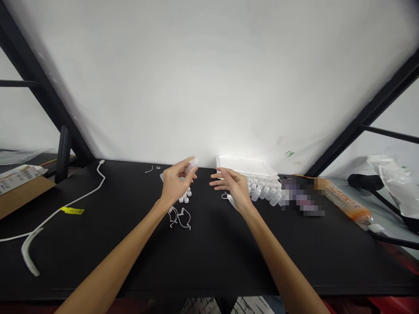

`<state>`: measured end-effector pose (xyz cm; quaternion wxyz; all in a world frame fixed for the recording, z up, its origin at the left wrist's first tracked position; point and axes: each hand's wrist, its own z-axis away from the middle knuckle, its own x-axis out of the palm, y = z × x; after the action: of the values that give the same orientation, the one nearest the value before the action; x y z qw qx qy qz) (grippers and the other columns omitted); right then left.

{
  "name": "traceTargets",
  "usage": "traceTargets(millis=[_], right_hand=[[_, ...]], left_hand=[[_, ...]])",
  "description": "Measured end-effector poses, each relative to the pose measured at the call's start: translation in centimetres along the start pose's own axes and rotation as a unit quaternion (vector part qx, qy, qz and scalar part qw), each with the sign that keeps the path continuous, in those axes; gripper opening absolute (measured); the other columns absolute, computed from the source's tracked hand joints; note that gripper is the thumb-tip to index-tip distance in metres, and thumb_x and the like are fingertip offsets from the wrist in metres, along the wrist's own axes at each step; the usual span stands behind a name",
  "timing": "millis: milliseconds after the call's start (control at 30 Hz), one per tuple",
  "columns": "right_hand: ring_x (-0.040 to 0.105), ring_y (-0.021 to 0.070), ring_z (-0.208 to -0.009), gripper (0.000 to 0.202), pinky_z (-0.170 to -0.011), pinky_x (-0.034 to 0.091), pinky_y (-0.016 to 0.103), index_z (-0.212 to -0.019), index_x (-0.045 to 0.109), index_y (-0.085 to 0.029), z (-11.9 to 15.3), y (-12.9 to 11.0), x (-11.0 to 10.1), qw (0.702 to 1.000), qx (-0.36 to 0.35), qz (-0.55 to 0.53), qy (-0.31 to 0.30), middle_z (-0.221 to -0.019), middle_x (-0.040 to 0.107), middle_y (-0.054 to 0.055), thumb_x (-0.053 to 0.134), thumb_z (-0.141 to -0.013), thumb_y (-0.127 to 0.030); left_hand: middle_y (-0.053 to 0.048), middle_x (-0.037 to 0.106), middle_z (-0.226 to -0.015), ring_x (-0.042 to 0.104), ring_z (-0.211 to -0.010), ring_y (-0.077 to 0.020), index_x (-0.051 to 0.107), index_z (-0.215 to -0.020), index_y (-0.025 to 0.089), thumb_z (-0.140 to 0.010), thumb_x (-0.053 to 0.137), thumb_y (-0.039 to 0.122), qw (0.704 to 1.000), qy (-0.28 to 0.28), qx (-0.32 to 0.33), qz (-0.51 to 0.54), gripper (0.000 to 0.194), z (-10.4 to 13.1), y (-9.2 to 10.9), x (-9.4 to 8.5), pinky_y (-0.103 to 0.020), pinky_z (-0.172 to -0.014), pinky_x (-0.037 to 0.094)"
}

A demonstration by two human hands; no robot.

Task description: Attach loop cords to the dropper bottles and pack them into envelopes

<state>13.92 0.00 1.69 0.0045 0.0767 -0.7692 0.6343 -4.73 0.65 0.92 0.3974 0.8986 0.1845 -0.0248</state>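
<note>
My left hand (176, 183) is closed on a small translucent white bottle (192, 164), pinched between thumb and fingers above the black table. To the right, my right hand (234, 186) holds nothing, its fingers apart and pointing toward the left hand. Under the left hand lie several white caps (184, 199). White looped straps (180, 218) rest just nearer to me. Beside and partly behind the right hand, several small white bottles (268, 192) lie in rows. Another small bottle (231, 200) with a looped strap is partly hidden by that hand.
A white tray (245, 165) stands against the wall behind the bottles. At the left are a white cable (83, 198) with a yellow tag (72, 210) and a cardboard box (26, 192). An orange-and-clear package (348, 203) lies at the right, near a black metal frame (363, 115).
</note>
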Motion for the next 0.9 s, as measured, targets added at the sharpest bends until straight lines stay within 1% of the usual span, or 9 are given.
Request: traceTargets(millis=[67,133,200,333,400,467,667,767,900], right_hand=[[0.07,0.0191,-0.063,0.039,-0.055,0.053,0.028,-0.1,0.068,-0.017,0.1,1.2,0.7,0.997,-0.009,0.074,-0.027,-0.086,0.072,0.008,0.062,-0.081,-0.05],[0.066,0.0161,-0.056,0.031,-0.054,0.05,0.028,-0.098,0.069,-0.017,0.3,2.4,1.7,0.98,-0.036,0.184,-0.067,-0.08,0.071,0.006,0.059,-0.084,-0.043],[0.064,0.0147,-0.056,0.023,-0.06,0.048,0.028,-0.098,0.071,-0.021,0.6,3.2,2.9,0.94,-0.079,0.315,-0.109,-0.078,0.071,0.004,0.057,-0.086,-0.034],[0.065,0.0172,-0.077,0.02,-0.065,0.04,0.026,-0.1,0.072,-0.027,1.1,3.7,5.3,0.839,-0.126,0.508,-0.15,-0.087,0.072,0.002,0.058,-0.086,-0.029],[0.064,0.0169,-0.081,0.019,-0.063,0.037,0.024,-0.097,0.073,-0.027,1.1,3.7,5.9,0.817,-0.119,0.539,-0.167,-0.091,0.072,0.001,0.055,-0.087,-0.027],[0.064,0.0162,-0.083,0.018,-0.063,0.035,0.024,-0.092,0.072,-0.027,1.0,3.7,6.0,0.809,-0.111,0.548,-0.18,-0.091,0.072,0.0,0.055,-0.087,-0.025],[0.063,0.0158,-0.075,0.014,-0.059,0.031,0.024,-0.085,0.069,-0.025,1.2,3.1,4.7,0.785,-0.099,0.58,-0.195,-0.083,0.071,-0.001,0.055,-0.084,-0.022],[0.063,0.017,-0.073,0.016,-0.055,0.028,0.025,-0.084,0.067,-0.023,1.5,2.7,4.4,0.755,-0.123,0.614,-0.197,-0.083,0.07,0.001,0.052,-0.081,-0.018],[0.064,0.0196,-0.072,0.017,-0.056,0.031,0.027,-0.089,0.065,-0.021,1.7,2.7,4.3,0.728,-0.133,0.64,-0.208,-0.085,0.07,0.005,0.052,-0.079,-0.019]], left_hand=[[-0.005,0.068,-0.083,0.063,-0.054,-0.0114,0.062,-0.12,0.013,-0.086,0.061,0.037,0.996,0.007,-0.064,0.064,0.042,-0.7,-0.1,-0.7,-0.026,-0.051,0.055],[-0.007,0.067,-0.087,0.062,-0.051,-0.011,0.062,-0.118,0.012,-0.085,0.062,0.038,0.987,0.008,-0.104,0.123,0.042,-1.2,-0.2,-1.2,-0.025,-0.046,0.052],[-0.008,0.067,-0.089,0.061,-0.048,-0.0113,0.06,-0.118,0.011,-0.084,0.063,0.036,0.974,-0.002,-0.138,0.18,0.042,-1.5,-0.2,-1.5,-0.025,-0.043,0.05],[-0.006,0.066,-0.087,0.06,-0.044,-0.0117,0.057,-0.122,0.014,-0.084,0.059,0.031,0.947,-0.051,-0.184,0.259,0.042,-1.5,0.2,-1.5,-0.026,-0.04,0.048],[-0.006,0.066,-0.085,0.059,-0.043,-0.012,0.057,-0.122,0.014,-0.084,0.057,0.029,0.933,-0.072,-0.205,0.285,0.041,-1.5,0.5,-1.5,-0.026,-0.038,0.047],[-0.008,0.066,-0.086,0.059,-0.043,-0.013,0.056,-0.122,0.013,-0.084,0.057,0.028,0.919,-0.087,-0.229,0.309,0.041,-1.6,0.6,-1.5,-0.026,-0.038,0.047],[-0.006,0.065,-0.088,0.059,-0.044,-0.0133,0.054,-0.114,0.019,-0.086,0.058,0.029,0.886,-0.132,-0.259,0.362,0.031,-1.6,0.5,-1.6,-0.026,-0.04,0.046],[0.0,0.06,-0.076,0.048,-0.036,-0.0081,0.051,-0.104,0.023,-0.087,0.056,0.029,0.872,-0.154,-0.273,0.377,0.02,-1.4,0.2,-1.4,-0.021,-0.035,0.038],[0.007,0.042,-0.058,0.028,-0.032,-0.0026,0.048,-0.092,0.024,-0.091,0.052,0.038,0.856,-0.151,-0.315,0.381,0.015,-1.1,0.0,-0.9,-0.013,-0.033,0.021]])
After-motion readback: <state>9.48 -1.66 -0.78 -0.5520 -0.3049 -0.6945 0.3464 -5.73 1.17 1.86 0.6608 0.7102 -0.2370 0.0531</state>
